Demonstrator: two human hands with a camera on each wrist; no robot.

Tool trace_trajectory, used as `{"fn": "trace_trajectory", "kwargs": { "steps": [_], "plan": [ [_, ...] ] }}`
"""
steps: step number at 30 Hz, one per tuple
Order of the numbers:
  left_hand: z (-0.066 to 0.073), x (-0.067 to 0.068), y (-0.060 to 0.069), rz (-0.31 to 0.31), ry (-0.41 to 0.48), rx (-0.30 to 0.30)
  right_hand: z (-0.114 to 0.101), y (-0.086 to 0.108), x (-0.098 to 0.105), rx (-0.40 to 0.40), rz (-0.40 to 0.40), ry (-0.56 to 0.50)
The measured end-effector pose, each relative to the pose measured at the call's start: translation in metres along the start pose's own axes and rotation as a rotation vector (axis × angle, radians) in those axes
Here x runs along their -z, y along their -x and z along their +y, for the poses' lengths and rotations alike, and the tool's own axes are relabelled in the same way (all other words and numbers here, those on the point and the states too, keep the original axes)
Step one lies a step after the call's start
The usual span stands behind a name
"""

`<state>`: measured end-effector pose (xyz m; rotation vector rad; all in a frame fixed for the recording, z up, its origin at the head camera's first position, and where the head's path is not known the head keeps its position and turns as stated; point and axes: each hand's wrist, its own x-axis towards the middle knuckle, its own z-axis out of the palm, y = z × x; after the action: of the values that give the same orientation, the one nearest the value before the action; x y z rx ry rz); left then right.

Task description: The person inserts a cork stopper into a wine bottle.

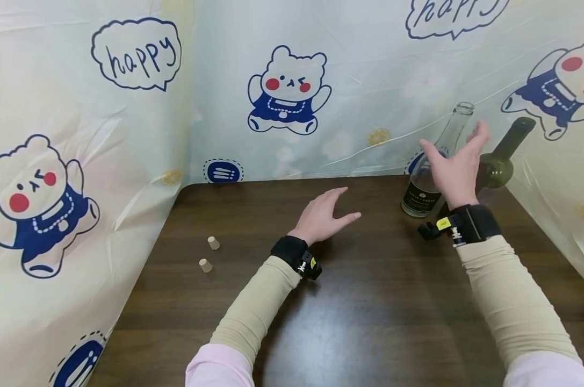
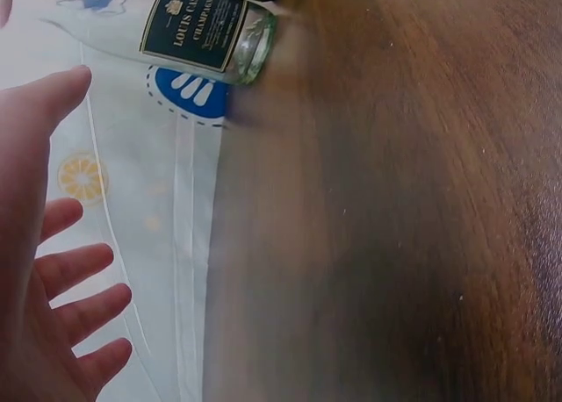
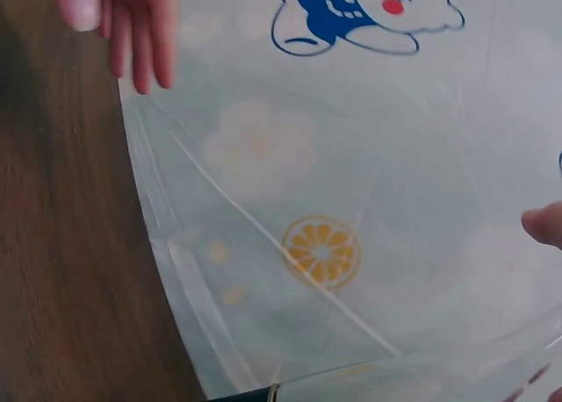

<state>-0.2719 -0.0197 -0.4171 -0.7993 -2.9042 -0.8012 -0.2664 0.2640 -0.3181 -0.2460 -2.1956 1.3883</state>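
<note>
A clear glass bottle [image 1: 419,188] with a dark label stands upright near the back right of the table; its label also shows in the left wrist view. My right hand [image 1: 458,169] is raised in front of it, thumb and fingers spread apart. Behind that hand a green bottle [image 1: 497,166] leans up to the right in the picture, its lower part partly hidden. Mid-table, my left hand [image 1: 319,217] hovers with fingers extended and thumb apart, holding nothing; nearest to it on the left are two small corks [image 1: 213,243].
The brown wooden table [image 1: 369,322] is bordered at the back and sides by a pale printed curtain [image 1: 359,70] with bears and lettering. The bottles stand close to the curtain at the back right. Both wrists wear black camera bands.
</note>
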Motion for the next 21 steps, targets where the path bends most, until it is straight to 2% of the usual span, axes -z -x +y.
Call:
{"fn": "trace_trajectory", "kwargs": {
  "steps": [3, 5, 14, 21],
  "plan": [
    [0.002, -0.001, 0.000, -0.002, 0.001, -0.004, 0.003, -0.010, -0.003, -0.058, -0.066, -0.021],
    [0.003, -0.001, 0.000, -0.007, 0.003, -0.008, 0.008, -0.014, -0.006, -0.070, -0.091, -0.008],
    [0.003, -0.007, 0.003, -0.021, 0.002, -0.003, 0.030, -0.018, -0.011, -0.044, -0.099, 0.119],
    [0.003, -0.008, 0.002, -0.024, 0.001, 0.007, 0.032, -0.021, -0.011, -0.024, -0.146, 0.186]
  ]
}}
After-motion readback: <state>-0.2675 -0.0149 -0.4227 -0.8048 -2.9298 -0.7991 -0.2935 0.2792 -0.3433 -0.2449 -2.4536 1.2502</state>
